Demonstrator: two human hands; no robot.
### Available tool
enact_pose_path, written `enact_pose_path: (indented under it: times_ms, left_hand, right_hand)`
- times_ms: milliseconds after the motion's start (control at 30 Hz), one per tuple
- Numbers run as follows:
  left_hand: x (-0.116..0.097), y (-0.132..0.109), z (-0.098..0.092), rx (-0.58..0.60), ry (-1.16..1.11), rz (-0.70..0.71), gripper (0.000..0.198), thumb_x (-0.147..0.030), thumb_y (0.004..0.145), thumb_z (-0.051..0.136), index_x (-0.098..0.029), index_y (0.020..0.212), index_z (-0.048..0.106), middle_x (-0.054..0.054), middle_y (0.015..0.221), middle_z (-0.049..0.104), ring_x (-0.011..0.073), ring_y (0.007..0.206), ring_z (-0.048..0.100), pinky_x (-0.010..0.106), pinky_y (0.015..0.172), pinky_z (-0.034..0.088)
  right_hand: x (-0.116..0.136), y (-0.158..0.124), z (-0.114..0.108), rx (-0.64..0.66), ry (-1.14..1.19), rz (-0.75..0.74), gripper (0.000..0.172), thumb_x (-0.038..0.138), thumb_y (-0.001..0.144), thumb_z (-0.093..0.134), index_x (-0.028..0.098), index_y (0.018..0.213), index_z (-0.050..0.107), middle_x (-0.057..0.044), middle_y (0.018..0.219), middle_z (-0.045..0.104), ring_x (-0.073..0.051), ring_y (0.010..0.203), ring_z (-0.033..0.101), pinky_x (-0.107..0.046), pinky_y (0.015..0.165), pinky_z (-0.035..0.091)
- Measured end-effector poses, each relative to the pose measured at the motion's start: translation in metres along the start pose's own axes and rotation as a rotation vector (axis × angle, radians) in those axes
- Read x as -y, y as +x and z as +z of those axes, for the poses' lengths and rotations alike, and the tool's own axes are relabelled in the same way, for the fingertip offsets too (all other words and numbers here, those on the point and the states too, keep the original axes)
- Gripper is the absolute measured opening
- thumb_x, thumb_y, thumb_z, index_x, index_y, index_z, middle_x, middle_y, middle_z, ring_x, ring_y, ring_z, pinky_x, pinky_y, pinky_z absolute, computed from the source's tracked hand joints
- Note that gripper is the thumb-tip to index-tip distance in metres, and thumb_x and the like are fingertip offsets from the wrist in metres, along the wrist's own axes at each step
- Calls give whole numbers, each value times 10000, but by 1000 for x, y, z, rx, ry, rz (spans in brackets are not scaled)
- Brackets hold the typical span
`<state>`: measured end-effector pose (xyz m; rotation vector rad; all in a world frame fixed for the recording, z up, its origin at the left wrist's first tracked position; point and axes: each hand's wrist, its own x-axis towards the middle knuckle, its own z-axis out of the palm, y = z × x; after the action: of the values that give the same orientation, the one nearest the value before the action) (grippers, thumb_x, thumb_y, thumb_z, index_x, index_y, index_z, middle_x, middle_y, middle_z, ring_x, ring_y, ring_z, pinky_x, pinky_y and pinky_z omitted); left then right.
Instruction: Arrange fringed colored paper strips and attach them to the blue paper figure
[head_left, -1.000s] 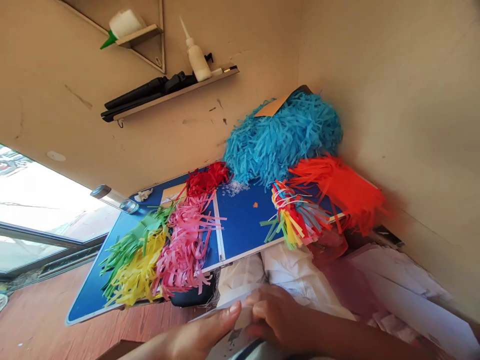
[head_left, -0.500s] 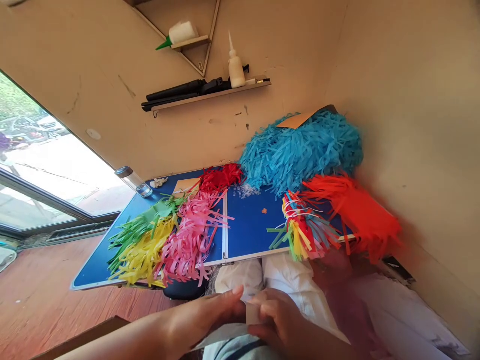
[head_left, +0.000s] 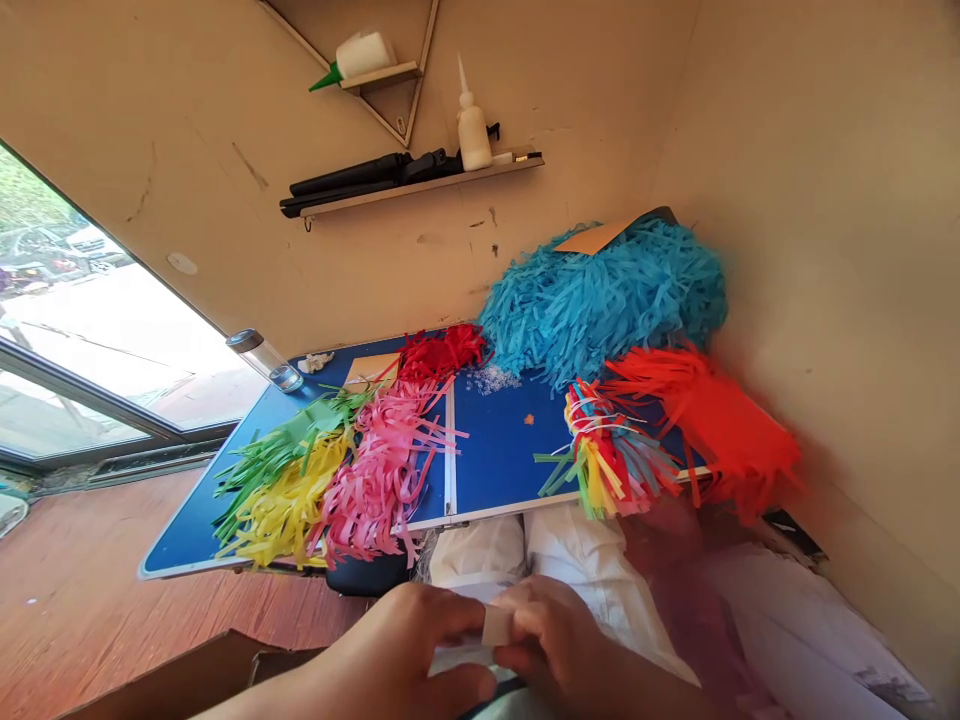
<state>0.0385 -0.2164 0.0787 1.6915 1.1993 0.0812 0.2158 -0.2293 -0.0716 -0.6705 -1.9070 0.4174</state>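
A small pale piece (head_left: 496, 627) sat low and close to the wearer's body, short of the white cloth (head_left: 574, 550) below the table edge. The right hand (head_left: 551, 635) was the nearer one: its fingers pinched the piece, which poked out leftward toward the other hand. The left hand (head_left: 420, 640) curved in from that side, thumb spread well away from its fingers; whether their tips touched the piece I couldn't tell. Nor could I judge its long axis, since the right fingers covered part of it.

Beyond, on the blue surface (head_left: 502, 470), pink strips (head_left: 382, 450) lay left, with yellow strips (head_left: 292, 505) next to them, and a tied multicoloured bundle (head_left: 600, 430) right. A big blue heap (head_left: 607, 300) rose behind, near the wall.
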Motion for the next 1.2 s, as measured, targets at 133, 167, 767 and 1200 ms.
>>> enact_pose_path:
  times_ms: [133, 167, 767, 1200]
  left_hand:
    - [10, 1, 7, -88, 417, 14, 154, -288, 832, 585, -250, 882, 726, -1, 859, 755, 184, 759, 656, 241, 671, 437]
    - [15, 1, 10, -123, 485, 16, 139, -288, 825, 592, -242, 881, 709, 2, 856, 756, 189, 757, 669, 243, 660, 443]
    - [28, 4, 19, -385, 820, 450, 289, -313, 960, 472, -230, 759, 662, -37, 601, 679, 130, 501, 634, 250, 469, 388]
    - [4, 18, 8, -604, 948, 743, 334, -261, 969, 467, -204, 655, 564, -7, 658, 564, 163, 666, 473, 312, 640, 298]
  right_hand:
    - [0, 1, 2, -55, 10, -39, 229, 391, 1042, 371, 216, 934, 472, -25, 848, 704, -142, 704, 634, -260, 656, 472]
    - [0, 2, 2, -51, 5, -40, 219, 383, 1042, 371, 215, 941, 470, -27, 848, 703, -144, 705, 632, -260, 653, 471]
    - [6, 5, 0, -77, -89, -73, 221, 351, 1053, 355, 205, 985, 506, 8, 766, 710, -128, 624, 635, -264, 618, 448]
    - [1, 7, -4, 42, -75, -55, 219, 330, 1032, 410, 203, 946, 566, -28, 832, 724, -158, 709, 662, -288, 654, 497]
